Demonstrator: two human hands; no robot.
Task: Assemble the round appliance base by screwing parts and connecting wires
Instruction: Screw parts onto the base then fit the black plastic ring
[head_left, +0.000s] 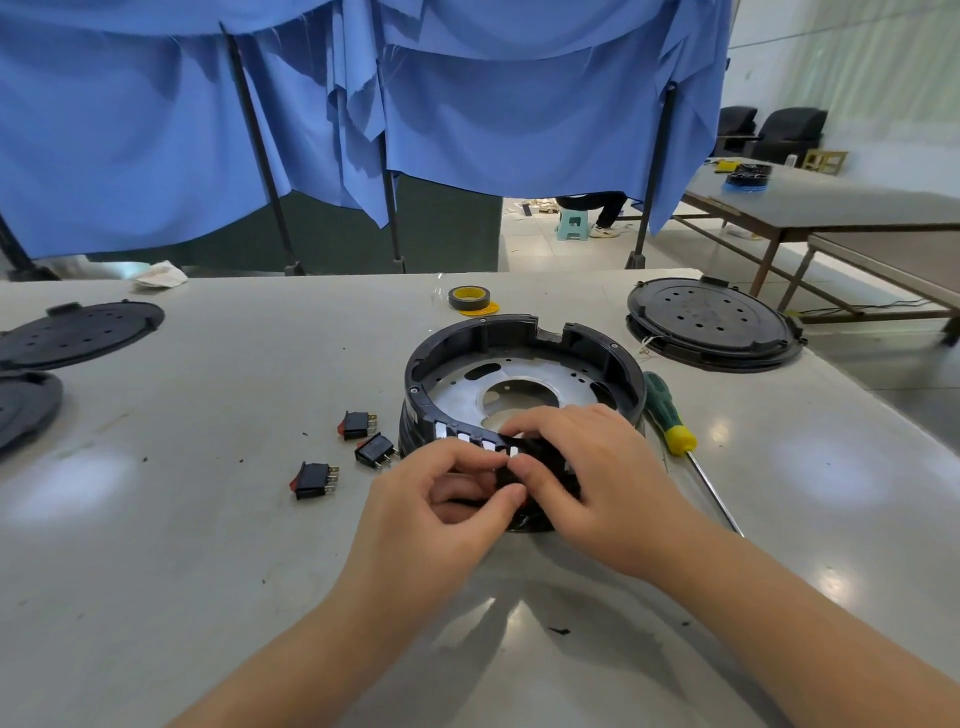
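Observation:
The round black appliance base (467, 343), with a silver metal plate (524, 384) inside, lies open side up at the table's middle. Both hands work at its near rim. My left hand (441, 509) curls its thumb and fingers on a small black part (511, 475) at the rim. My right hand (587, 467) lies over the rim from the right, its fingers pinching the same part. What the part is stays mostly hidden. Three black rocker switches with red faces (358, 424) (375, 450) (314, 480) lie loose to the left of the base.
A green and yellow screwdriver (670, 421) lies right of the base. A dark tape roll (468, 298) sits behind it. Black round covers rest at the far right (711, 322) and at the left edge (78, 332) (21, 405). Blue cloth hangs behind the table.

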